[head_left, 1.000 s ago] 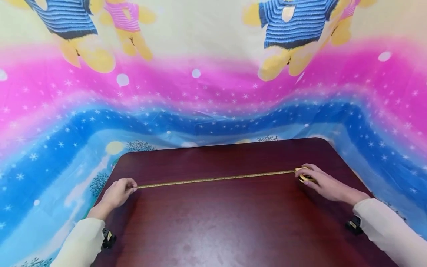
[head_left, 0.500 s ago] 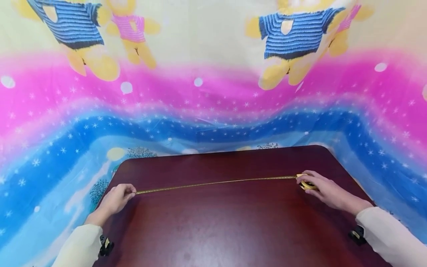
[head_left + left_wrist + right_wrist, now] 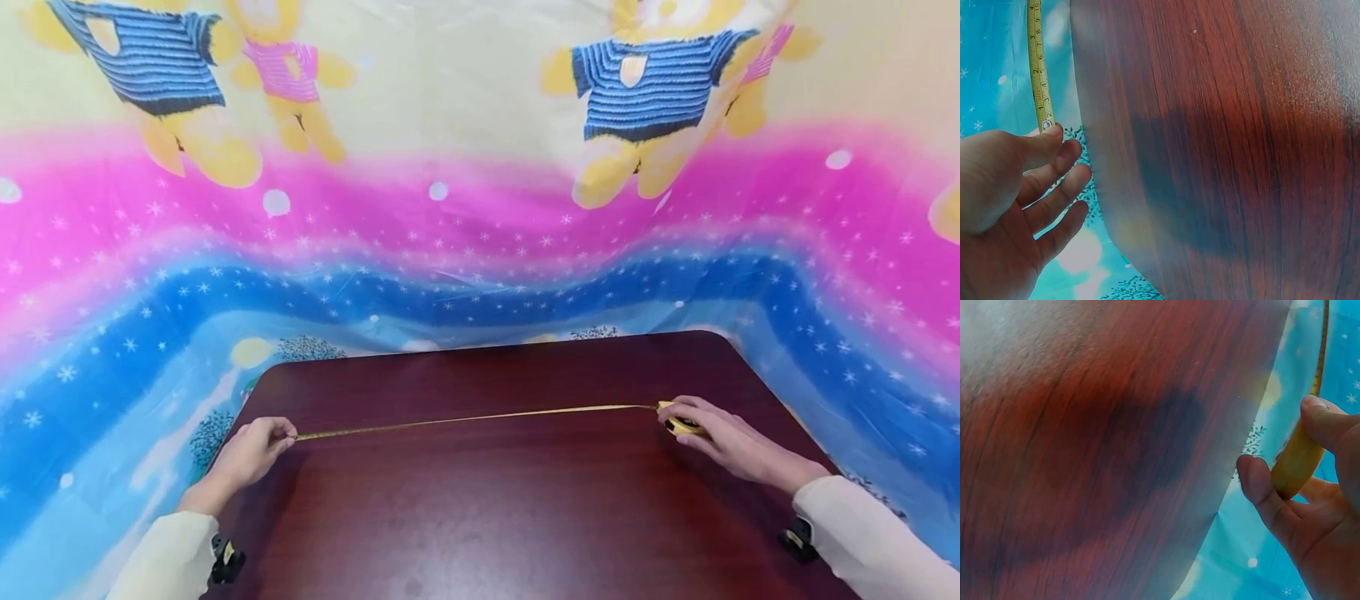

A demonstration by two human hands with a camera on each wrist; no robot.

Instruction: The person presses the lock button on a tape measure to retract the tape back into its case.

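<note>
A yellow tape measure is drawn out between the two hands in the head view. My left hand (image 3: 251, 454) pinches the free end of its blade (image 3: 480, 417) between thumb and index finger; in the left wrist view the other fingers are spread apart, and low numbers show on the blade (image 3: 1037, 62) near the thumb. My right hand (image 3: 727, 437) grips the yellow case (image 3: 678, 423) on the right. Seen from the right wrist, fingers and thumb wrap the case (image 3: 1297, 464), and the blade leaves it upward. The blade runs nearly level across the view, turned partly edge-on.
A dark red-brown wooden table (image 3: 480, 500) with rounded corners lies beneath the hands. Behind and beside it hangs a printed cloth (image 3: 450, 225) with bears and snowflakes. Black devices are strapped at both wrists, below the pale sleeves (image 3: 168, 554).
The blade has twisted, from its marked face showing along its length to a thin, partly edge-on strip. Both hands keep their holds. The head view has tilted slightly upward.
</note>
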